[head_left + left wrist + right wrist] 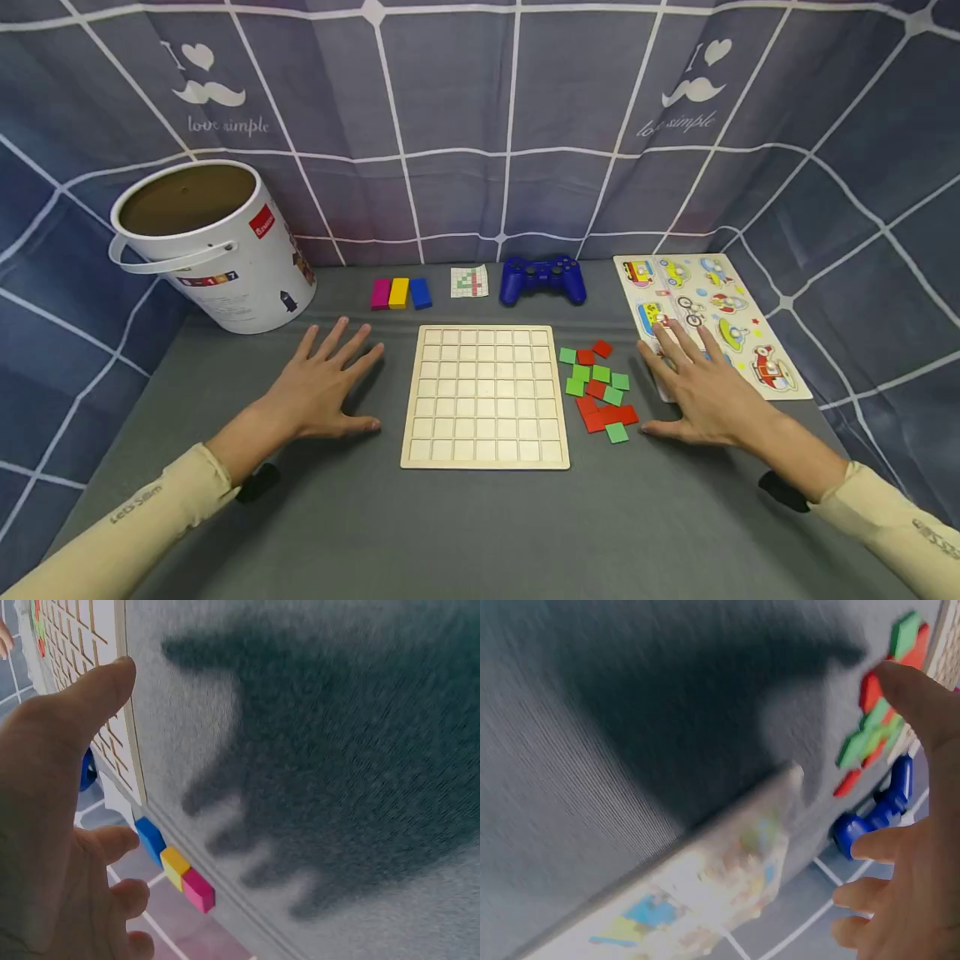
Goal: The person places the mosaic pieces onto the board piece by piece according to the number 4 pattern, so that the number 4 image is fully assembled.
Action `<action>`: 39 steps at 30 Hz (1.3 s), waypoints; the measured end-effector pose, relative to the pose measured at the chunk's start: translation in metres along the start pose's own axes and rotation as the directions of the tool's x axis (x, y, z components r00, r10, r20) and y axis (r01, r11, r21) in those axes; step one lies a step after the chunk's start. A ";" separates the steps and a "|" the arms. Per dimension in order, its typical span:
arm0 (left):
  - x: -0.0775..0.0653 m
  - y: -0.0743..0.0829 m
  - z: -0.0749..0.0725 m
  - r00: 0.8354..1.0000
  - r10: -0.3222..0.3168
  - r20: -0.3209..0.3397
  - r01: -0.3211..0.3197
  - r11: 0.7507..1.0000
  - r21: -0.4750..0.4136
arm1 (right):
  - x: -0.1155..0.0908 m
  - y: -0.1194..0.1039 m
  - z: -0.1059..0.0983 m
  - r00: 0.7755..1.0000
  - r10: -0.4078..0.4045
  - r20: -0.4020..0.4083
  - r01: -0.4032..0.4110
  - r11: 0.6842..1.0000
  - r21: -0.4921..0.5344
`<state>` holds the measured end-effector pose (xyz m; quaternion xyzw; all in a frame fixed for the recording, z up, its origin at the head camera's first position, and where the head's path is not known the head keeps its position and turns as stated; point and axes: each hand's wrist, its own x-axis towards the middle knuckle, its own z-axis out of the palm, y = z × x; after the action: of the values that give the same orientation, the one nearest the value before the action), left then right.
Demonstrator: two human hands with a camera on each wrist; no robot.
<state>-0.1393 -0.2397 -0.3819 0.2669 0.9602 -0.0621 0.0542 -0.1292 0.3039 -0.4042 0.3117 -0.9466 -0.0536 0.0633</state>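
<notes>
My left hand (318, 390) hovers over the grey table with its fingers spread, left of a wooden grid board (486, 397). Nothing is in it, and its shadow falls on the cloth in the left wrist view. To the right of the board lie loose red tiles (594, 419) and green tiles (617, 432), several of each. My right hand (701, 392), also spread and holding nothing, is beside these tiles. Its fingertips overlap the edge of a wooden picture puzzle (750, 346) in the head view. The board's square cells hold no tiles.
A white bucket (225, 275) stands at the back left. Along the back lie magenta (381, 294), yellow (399, 293) and blue blocks (420, 292), a small grid card (469, 282) and a blue game controller (542, 280). A checked curtain (450, 108) hangs behind the table.
</notes>
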 end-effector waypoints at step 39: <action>0.052 0.020 0.025 0.993 0.074 0.096 -0.006 0.823 -0.568 | 0.078 -0.029 0.007 0.995 0.090 -0.042 -0.066 0.915 0.398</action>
<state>-0.1711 -0.2003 -0.4150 0.2548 0.9249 0.2114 0.1868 -0.1755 0.2346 -0.4081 0.2814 -0.9472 0.1509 0.0292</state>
